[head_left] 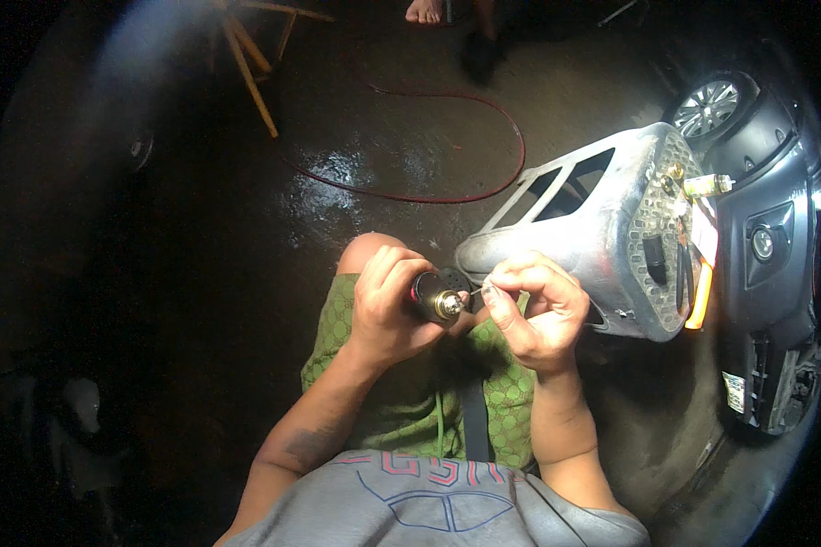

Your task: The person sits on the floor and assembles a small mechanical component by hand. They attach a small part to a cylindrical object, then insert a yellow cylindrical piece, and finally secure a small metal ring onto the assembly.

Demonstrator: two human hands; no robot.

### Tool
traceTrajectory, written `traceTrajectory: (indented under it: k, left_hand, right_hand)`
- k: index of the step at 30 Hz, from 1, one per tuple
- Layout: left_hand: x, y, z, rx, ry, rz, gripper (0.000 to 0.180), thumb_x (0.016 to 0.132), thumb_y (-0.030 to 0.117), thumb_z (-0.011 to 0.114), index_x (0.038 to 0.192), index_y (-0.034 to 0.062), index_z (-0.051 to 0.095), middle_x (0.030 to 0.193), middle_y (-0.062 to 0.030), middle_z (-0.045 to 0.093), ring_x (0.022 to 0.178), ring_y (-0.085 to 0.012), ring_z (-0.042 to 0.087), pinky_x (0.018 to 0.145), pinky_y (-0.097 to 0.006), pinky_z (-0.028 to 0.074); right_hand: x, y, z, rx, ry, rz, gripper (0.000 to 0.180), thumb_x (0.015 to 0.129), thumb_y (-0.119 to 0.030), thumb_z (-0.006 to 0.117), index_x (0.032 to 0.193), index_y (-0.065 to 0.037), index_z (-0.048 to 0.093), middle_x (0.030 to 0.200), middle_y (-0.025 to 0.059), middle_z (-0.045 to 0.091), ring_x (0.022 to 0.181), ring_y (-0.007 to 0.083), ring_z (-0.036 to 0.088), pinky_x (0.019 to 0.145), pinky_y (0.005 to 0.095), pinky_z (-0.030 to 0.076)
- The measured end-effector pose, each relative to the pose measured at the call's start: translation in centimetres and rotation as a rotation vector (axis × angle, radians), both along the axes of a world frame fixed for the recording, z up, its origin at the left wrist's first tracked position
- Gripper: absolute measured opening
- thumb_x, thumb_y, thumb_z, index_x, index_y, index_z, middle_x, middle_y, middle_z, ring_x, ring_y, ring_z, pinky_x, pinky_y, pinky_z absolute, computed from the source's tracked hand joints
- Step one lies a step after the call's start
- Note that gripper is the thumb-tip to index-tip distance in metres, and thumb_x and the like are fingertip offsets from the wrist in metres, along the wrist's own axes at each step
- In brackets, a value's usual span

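My left hand (388, 305) is closed around a black cylindrical tool (428, 298), which has a brass-coloured ring and a silvery tip pointing up toward me. Close beside that tip, my right hand (543, 310) pinches a thin, pale sliver-like piece (481, 291) between thumb and forefinger. It is too small to name, and whether it touches the tool I cannot tell. Both hands are held above my lap, over green patterned shorts (401, 410).
To the right stands a grey plastic stool (602, 210) with a small labelled bottle (708, 186), an orange-handled item (701, 296) and dark pieces on top. Beyond it is a dark car (762, 273). A red hose (429, 199) curves over the wet floor. Another person's foot (424, 11) shows ahead.
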State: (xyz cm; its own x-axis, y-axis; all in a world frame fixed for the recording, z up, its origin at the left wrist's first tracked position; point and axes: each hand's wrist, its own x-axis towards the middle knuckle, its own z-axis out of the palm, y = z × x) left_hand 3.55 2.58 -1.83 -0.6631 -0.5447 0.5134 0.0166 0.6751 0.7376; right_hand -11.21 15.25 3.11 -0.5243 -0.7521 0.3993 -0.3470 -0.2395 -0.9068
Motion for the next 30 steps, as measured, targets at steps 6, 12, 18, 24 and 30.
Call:
traceTrajectory:
  k: [6,12,18,24,30]
  left_hand:
    - [-0.5,-0.2,0.0,0.146,0.105,0.019,0.043,0.063,0.013,0.091,0.092,0.0025,0.061,0.085,-0.0102,0.061,0.077,-0.0261,0.06,0.068,-0.037,0.048]
    - [-0.5,0.0,-0.3,0.154,0.106,0.036,0.043,0.063,0.012,0.091,0.093,0.0023,0.061,0.084,-0.0092,0.06,0.077,-0.0246,0.06,0.069,-0.036,0.048]
    - [-0.5,-0.1,-0.2,0.144,0.114,0.033,0.043,0.064,0.012,0.09,0.093,0.0021,0.06,0.085,-0.0089,0.059,0.078,-0.0249,0.061,0.069,-0.036,0.049]
    - [-0.3,0.0,-0.2,0.16,0.098,0.031,0.043,0.063,0.01,0.09,0.093,0.0028,0.059,0.085,-0.0087,0.06,0.077,-0.0238,0.061,0.069,-0.035,0.049]
    - [-0.5,0.0,0.2,0.163,0.103,0.027,0.043,0.062,0.009,0.089,0.093,0.003,0.059,0.085,-0.0087,0.06,0.078,-0.0238,0.061,0.069,-0.035,0.049]
  right_hand:
    - [0.8,-0.2,-0.1,-0.048,0.035,0.019,0.013,0.083,0.008,0.075,0.093,0.002,0.07,0.092,0.0134,0.071,0.073,0.0112,0.067,0.058,0.0232,0.052]
    - [1.5,-0.4,-0.3,-0.052,0.064,0.043,0.014,0.082,0.009,0.076,0.093,0.001,0.07,0.09,0.0148,0.072,0.075,0.0161,0.069,0.063,0.0268,0.055]
    - [1.5,-0.7,0.0,-0.049,0.105,0.046,0.013,0.08,0.006,0.078,0.09,0.0,0.072,0.09,0.015,0.071,0.078,0.0214,0.071,0.067,0.0304,0.057]
    - [1.5,-0.4,-0.3,-0.05,0.063,0.004,0.014,0.081,0.007,0.076,0.092,0.0,0.071,0.09,0.0145,0.071,0.075,0.0187,0.07,0.063,0.0279,0.055]
    - [1.4,-0.5,0.1,-0.038,0.079,0.014,0.012,0.083,0.006,0.076,0.093,0.0,0.071,0.092,0.0131,0.071,0.077,0.0165,0.069,0.06,0.0263,0.055]
